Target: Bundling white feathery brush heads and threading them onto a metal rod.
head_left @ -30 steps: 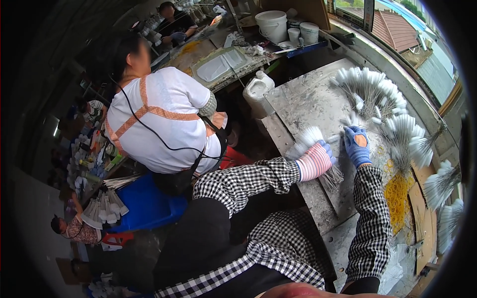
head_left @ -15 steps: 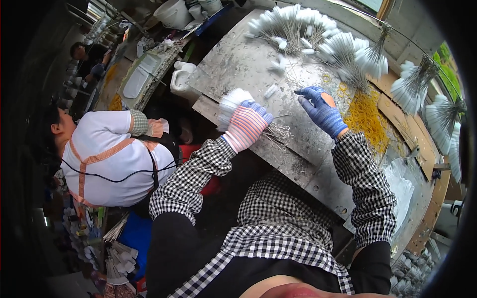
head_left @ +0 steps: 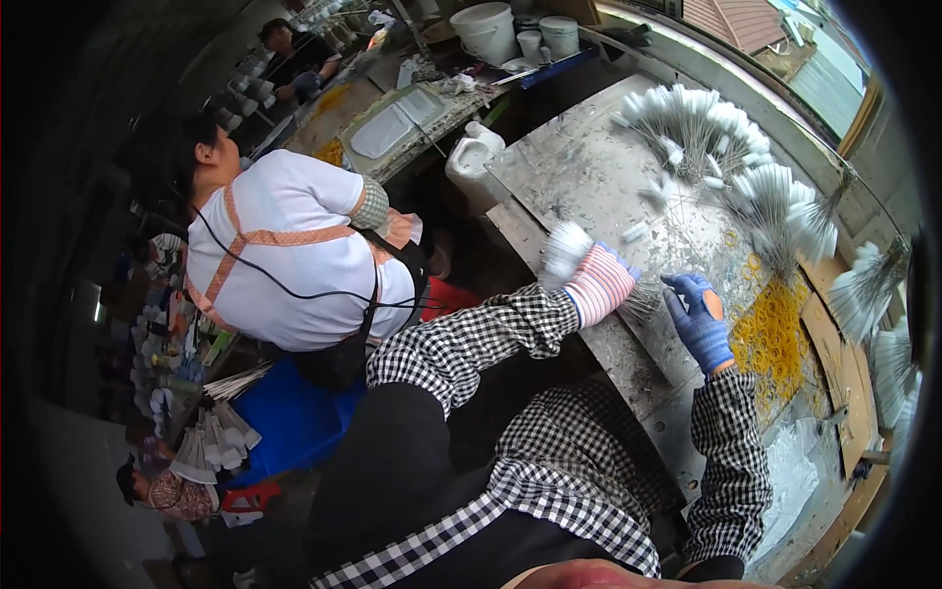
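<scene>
My left hand [head_left: 601, 285], in a red-and-white striped glove with bluish fingertips, is closed round a bundle of white-bristled wire brushes [head_left: 565, 253]. The bristles stick out to its left and the wire stems to its right, over the near edge of the worktable [head_left: 569, 162]. To the right of the stems, my right hand [head_left: 705, 324] hovers in a blue glove with a gap at its back. Its thumb and fingers are apart, with nothing visible between them. Yellow rubber bands [head_left: 770, 334] lie heaped beside it. A loose white brush head [head_left: 635, 233] rests on the table beyond my hands.
Fanned brush bundles [head_left: 697, 123] line the table's far side, and more hang [head_left: 868, 290] at the right. A white plastic jug [head_left: 475, 162] stands off the left corner. A co-worker [head_left: 285, 250] sits close on my left; white buckets [head_left: 485, 34] stand at the back.
The view has swung left, so the table and both hands appear farther right and lower. The left hand remains closed on the brush bundle; the right remains open beside it.
</scene>
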### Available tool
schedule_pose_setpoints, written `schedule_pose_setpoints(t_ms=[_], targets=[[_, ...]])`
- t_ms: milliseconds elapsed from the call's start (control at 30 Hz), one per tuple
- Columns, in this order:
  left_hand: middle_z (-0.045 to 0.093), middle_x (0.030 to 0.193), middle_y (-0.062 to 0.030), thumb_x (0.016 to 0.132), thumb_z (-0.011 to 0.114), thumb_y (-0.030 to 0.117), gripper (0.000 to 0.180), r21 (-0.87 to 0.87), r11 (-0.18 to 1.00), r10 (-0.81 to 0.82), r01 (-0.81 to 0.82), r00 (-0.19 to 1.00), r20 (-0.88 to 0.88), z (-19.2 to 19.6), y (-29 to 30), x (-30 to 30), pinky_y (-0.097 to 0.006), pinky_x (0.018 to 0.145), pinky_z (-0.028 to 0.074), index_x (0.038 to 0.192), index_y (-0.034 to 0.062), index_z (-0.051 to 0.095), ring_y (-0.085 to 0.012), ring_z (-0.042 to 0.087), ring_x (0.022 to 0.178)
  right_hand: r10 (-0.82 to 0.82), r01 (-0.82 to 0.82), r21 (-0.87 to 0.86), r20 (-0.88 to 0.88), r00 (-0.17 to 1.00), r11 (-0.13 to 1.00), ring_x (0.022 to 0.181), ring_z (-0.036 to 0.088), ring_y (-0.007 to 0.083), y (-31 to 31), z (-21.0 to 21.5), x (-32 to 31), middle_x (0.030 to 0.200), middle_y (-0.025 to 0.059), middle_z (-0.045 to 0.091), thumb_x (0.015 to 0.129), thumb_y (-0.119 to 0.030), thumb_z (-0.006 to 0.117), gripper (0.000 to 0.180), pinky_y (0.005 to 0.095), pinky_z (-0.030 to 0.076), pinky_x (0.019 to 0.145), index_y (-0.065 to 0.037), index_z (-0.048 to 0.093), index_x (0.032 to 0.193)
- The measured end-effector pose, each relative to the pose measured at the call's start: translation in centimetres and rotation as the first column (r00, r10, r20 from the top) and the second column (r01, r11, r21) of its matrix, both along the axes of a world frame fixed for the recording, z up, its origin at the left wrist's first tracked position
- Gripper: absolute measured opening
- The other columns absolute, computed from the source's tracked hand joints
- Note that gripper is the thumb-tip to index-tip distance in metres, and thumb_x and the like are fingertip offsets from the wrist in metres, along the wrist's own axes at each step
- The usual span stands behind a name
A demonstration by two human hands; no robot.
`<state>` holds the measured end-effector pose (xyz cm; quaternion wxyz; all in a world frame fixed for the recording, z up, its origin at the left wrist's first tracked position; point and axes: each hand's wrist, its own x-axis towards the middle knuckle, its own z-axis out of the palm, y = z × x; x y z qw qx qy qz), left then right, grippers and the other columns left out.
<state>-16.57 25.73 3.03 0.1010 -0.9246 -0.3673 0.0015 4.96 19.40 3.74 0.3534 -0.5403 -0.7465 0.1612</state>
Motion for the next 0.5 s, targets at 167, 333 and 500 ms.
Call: schedule_pose_setpoints(t_ms=[167,333,500], targets=[[0.070,0.087,-0.0095,0.081,0.069,0.023,0.022,-0.073,0.996,0.055,-0.045,0.989,0.138,4.6,-0.9,-3.6,-0.044,0.085,0.050,0.099,0.0111,0.067,-0.0276,0.068,0.090,-0.115,0.025,-0.281,-0.309,0.944,0.959,0.110,0.064,0.0221,-3.8,2.9,-0.1,0.123,0.0121,0.068,0.091,-0.022,0.076,0.052,0.0364,0.051,0.095,-0.010,0.060,0.139],[0.071,0.101,-0.0183,0.073,0.077,0.026,0.048,-0.481,0.834,0.153,0.270,0.725,0.672,11.2,-4.2,0.7,-0.045,0.088,0.053,0.116,0.0066,0.066,-0.0408,0.067,0.098,0.113,-0.067,0.091,-0.722,0.683,0.994,0.124,0.056,0.0271,-5.0,11.7,-6.0,0.148,0.0187,0.045,0.076,-0.022,0.090,0.119,0.0380,0.050,0.101,-0.016,0.011,0.164],[0.065,0.118,-0.0148,0.080,0.069,0.013,0.044,-0.242,0.558,0.254,0.794,0.114,0.960,9.5,-9.8,6.5,-0.036,0.092,0.053,0.121,0.0054,0.057,-0.0270,0.065,0.105,0.027,0.137,0.278,-0.513,0.858,0.951,0.082,0.058,0.0165,-9.0,14.8,-6.4,0.088,0.0053,0.060,0.079,0.005,0.077,0.027,0.0300,0.049,0.080,-0.005,0.063,0.100]])
